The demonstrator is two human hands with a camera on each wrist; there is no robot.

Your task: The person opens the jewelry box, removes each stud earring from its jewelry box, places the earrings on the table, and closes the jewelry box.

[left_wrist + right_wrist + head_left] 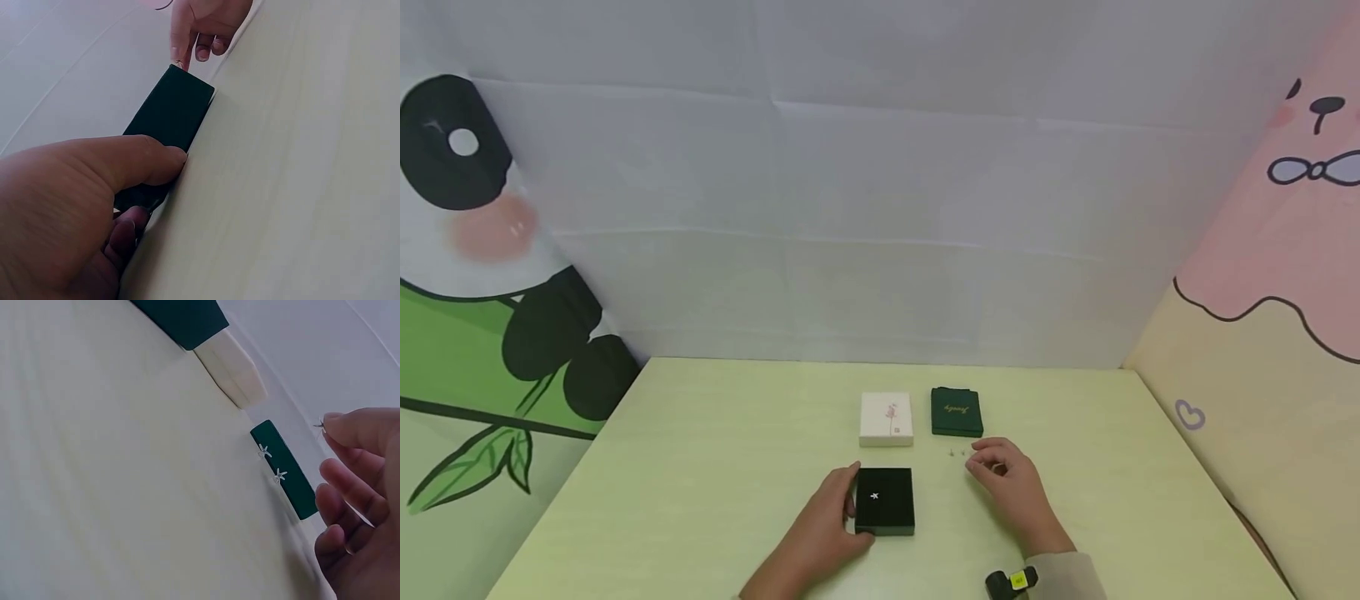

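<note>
My left hand point(823, 521) grips the left side of a small dark green jewelry box point(895, 500), thumb at its front edge. Its black insert faces up and bears one small silver starfish-shaped piece point(874, 496). Over the table to the right, my right hand point(1015, 492) pinches another tiny silver starfish-shaped piece point(319, 425) between thumb and forefinger, its other fingers loosely curled. Two similar starfish-shaped pieces point(280, 475) lie on the table just left of that hand. Whether they are earring studs I cannot tell.
Behind the pieces lies a dark green lid point(957, 412) with gold lettering. A white box point(886, 419) with a pink flower print stands left of it. The pale yellow table point(700, 467) meets a white cloth backdrop point(880, 292) at its far edge.
</note>
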